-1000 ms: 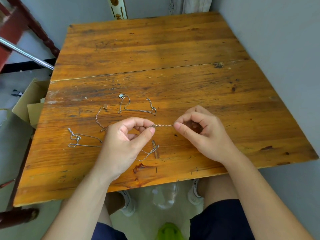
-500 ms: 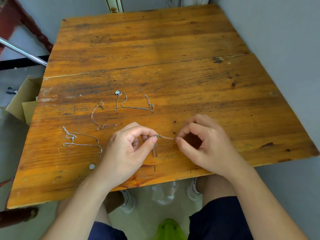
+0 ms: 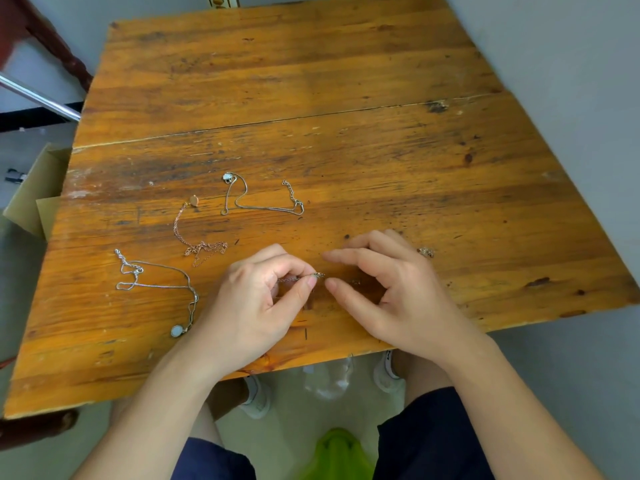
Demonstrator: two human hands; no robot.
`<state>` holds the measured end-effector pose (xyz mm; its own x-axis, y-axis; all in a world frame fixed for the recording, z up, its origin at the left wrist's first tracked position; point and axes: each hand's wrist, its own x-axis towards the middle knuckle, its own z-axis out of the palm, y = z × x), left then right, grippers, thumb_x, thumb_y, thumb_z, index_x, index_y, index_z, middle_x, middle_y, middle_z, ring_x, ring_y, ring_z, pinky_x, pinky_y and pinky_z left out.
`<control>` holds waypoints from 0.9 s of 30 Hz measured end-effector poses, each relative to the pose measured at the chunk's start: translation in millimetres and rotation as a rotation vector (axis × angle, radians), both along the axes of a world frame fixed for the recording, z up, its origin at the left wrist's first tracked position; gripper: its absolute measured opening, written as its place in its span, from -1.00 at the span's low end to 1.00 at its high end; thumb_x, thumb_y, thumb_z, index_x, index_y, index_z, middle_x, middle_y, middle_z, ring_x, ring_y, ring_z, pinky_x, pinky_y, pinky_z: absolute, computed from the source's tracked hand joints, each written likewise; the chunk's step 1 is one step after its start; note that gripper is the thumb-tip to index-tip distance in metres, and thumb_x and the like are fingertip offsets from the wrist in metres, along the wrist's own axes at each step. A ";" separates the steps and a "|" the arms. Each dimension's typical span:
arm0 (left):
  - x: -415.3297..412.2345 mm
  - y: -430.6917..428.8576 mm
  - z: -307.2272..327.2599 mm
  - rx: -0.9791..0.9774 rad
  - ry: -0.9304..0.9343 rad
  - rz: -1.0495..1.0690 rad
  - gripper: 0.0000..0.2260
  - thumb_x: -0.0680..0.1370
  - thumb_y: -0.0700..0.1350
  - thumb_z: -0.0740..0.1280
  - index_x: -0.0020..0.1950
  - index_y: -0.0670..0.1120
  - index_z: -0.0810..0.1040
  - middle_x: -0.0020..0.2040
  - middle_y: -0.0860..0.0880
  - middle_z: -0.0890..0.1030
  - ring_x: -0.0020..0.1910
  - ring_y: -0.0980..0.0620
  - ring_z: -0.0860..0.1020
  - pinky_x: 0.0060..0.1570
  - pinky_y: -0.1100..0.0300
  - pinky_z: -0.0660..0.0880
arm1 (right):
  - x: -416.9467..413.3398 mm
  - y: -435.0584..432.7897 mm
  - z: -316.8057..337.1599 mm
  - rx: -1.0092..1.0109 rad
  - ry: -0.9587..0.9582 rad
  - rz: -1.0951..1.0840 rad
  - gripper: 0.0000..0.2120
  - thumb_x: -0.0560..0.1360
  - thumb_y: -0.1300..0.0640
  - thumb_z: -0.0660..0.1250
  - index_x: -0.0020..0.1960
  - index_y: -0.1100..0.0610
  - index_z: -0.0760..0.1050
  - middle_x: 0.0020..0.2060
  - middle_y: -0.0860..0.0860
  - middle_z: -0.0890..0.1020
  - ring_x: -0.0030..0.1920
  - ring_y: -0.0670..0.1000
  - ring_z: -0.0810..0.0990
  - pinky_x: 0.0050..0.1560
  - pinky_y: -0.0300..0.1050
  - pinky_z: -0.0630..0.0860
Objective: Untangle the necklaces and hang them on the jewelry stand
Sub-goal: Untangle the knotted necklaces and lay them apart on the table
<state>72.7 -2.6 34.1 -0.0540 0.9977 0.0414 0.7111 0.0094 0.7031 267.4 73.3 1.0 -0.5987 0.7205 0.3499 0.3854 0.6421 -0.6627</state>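
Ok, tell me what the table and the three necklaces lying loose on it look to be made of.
Table: wood, orange-brown glossy varnish, visible grain, scuffed and worn. Far necklace: silvery metal chain, likely, with a pale pendant. Middle necklace: fine rose-gold or copper-toned chain and disc. Near-left necklace: silvery chain, its pale oval pendant perhaps stone or glass; too small to tell.

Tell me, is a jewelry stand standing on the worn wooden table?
No, the worn wooden table carries only loose necklaces, such as the rose-gold chain necklace, and no stand.
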 end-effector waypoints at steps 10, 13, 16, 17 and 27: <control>-3.2 0.6 0.6 -0.002 0.092 0.017 -0.90 0.46 0.05 0.36 -0.16 0.10 0.65 -0.27 0.16 0.51 -0.35 0.18 0.45 -0.38 0.30 0.31 | -2.2 3.5 5.4 -0.122 -0.065 0.117 -0.88 0.58 0.06 0.37 0.04 0.05 0.66 -0.17 -0.08 0.61 -0.17 -0.10 0.54 -0.17 -0.08 0.52; -4.7 1.5 2.1 0.011 0.098 0.058 -0.87 0.39 0.10 0.33 -0.22 0.11 0.64 -0.31 0.14 0.51 -0.33 0.07 0.47 -0.37 0.15 0.42 | -0.8 2.0 10.5 -0.211 -0.067 0.088 -0.90 0.54 0.07 0.39 -0.02 0.03 0.67 -0.22 -0.13 0.61 -0.25 -0.10 0.56 -0.24 -0.20 0.49; -4.1 2.9 3.8 0.008 0.086 0.072 -0.87 0.38 0.10 0.33 -0.23 0.10 0.63 -0.31 0.13 0.53 -0.24 0.07 0.50 -0.27 0.17 0.44 | 0.1 -0.4 16.8 -0.395 -0.029 0.011 -0.93 0.52 0.10 0.44 -0.12 0.01 0.69 -0.35 -0.12 0.63 -0.37 -0.12 0.55 -0.35 -0.35 0.37; -3.8 3.3 4.2 0.013 0.094 0.075 -0.87 0.39 0.10 0.33 -0.23 0.11 0.63 -0.30 0.14 0.53 -0.20 0.08 0.50 -0.23 0.19 0.43 | 0.3 -0.8 19.3 -0.497 -0.013 -0.007 -0.91 0.52 0.11 0.44 -0.14 0.02 0.69 -0.39 -0.11 0.64 -0.43 -0.15 0.53 -0.38 -0.35 0.36; 9.4 -6.7 -3.4 0.138 0.046 0.360 -0.88 0.43 0.04 0.42 -0.06 0.10 0.66 -0.06 0.12 0.54 -0.03 0.11 0.49 -0.03 0.20 0.42 | 2.5 -5.5 25.4 -0.857 0.118 -0.021 -0.91 0.56 0.17 0.40 -0.04 0.17 0.65 -0.24 0.03 0.71 -0.42 -0.10 0.64 -0.50 -0.22 0.50</control>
